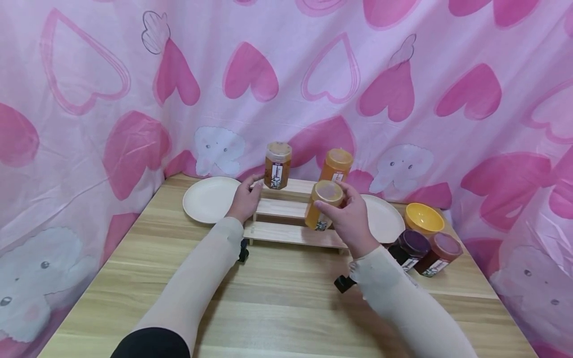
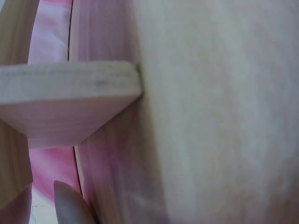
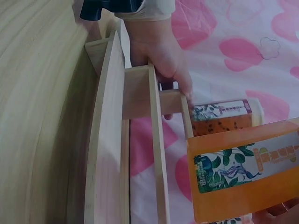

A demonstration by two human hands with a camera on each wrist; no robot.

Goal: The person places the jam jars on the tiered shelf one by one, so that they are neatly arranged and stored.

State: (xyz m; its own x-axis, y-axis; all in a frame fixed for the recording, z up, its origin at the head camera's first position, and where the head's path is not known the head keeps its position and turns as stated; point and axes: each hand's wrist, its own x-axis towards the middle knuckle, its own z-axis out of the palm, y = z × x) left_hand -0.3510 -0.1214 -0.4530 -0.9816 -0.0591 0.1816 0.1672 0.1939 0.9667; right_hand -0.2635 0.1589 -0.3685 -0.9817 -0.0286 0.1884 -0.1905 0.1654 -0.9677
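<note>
A wooden three-step rack [image 1: 295, 236] stands mid-table. At its left end, my left hand [image 1: 245, 200] grips the upper step's side; the right wrist view shows the thumb and fingers around that end. In the left wrist view, fingertips [image 2: 72, 205] show beside the rack's wood. My right hand [image 1: 353, 221] holds a yellow-orange hexagonal jar [image 1: 319, 211] in front of the steps, tilted, its label [image 3: 243, 170] visible in the right wrist view. On the top step stand an amber jar [image 1: 277, 169], near the left fingers, and an orange jar [image 1: 338, 160], partly hidden behind the held one.
A cream plate [image 1: 210, 199] lies left of the rack, another plate [image 1: 385, 219] to its right. Farther right are a yellow bowl [image 1: 424, 218], a dark purple jar [image 1: 409, 247] and a reddish jar [image 1: 439, 253]. A pink heart-patterned curtain [image 1: 286, 74] hangs behind the table.
</note>
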